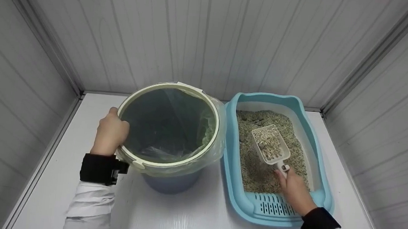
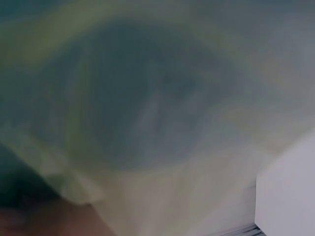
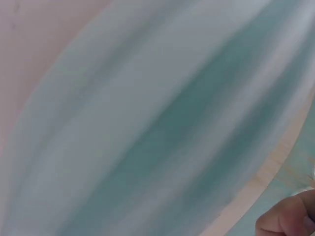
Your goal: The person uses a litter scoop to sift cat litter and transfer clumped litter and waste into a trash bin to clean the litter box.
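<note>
My right hand point(image 1: 295, 190) grips the handle of a white litter scoop point(image 1: 281, 163), whose basket holds pale granules and overlaps the litter in the head view. Around it stands a blue litter box point(image 1: 229, 161), partly filled with grey-brown cat litter point(image 1: 251, 181). At the left, my left hand point(image 1: 111, 132) holds the rim of a round trash bin point(image 1: 172, 183), thumb on the inner side. A thin yellowish bag point(image 1: 221, 130) lines the bin and hangs over its pale ring. The left wrist view is filled by the blurred bag point(image 2: 147, 196); in the right wrist view a thumb point(image 3: 285, 219) shows.
Bin and litter box stand close side by side on a white surface point(image 1: 180, 219). Grey panelled walls point(image 1: 203, 37) enclose it at the back and on both sides. A slotted blue step point(image 1: 273, 205) forms the box's near end.
</note>
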Motion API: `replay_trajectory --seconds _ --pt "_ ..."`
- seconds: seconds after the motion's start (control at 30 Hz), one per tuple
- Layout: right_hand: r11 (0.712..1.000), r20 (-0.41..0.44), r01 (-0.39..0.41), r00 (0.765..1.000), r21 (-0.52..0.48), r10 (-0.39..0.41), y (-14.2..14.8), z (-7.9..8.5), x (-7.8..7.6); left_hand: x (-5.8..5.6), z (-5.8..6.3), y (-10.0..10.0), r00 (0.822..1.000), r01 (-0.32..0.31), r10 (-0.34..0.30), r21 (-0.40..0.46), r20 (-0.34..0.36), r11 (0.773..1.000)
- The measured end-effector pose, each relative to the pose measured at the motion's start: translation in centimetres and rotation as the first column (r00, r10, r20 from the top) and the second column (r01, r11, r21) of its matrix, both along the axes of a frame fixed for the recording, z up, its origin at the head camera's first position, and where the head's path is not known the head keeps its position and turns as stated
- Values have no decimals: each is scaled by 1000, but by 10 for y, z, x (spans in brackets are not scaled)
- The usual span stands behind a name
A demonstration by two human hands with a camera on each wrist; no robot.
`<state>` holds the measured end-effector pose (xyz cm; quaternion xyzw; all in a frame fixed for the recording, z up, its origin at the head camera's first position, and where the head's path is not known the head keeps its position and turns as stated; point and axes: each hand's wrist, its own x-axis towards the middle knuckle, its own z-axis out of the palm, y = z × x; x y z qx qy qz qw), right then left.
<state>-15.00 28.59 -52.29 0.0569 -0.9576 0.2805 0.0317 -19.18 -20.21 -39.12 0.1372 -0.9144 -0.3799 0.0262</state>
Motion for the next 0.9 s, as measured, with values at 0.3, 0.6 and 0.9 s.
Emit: replay_trajectory --seconds 0.3,0.6,0.9 --pt "996 -73 88 993 4 -88 1 8 -6 -2 -1 1 1000 -6 6 0 -5 1000" --pt "987 -24 158 987 -35 -159 5 8 -11 -3 -1 1 1000 -9 9 -9 -12 1000" --pt "967 172 138 980 -216 -102 5 9 -10 -1 0 -1 1000 -3 3 -22 11 1000"
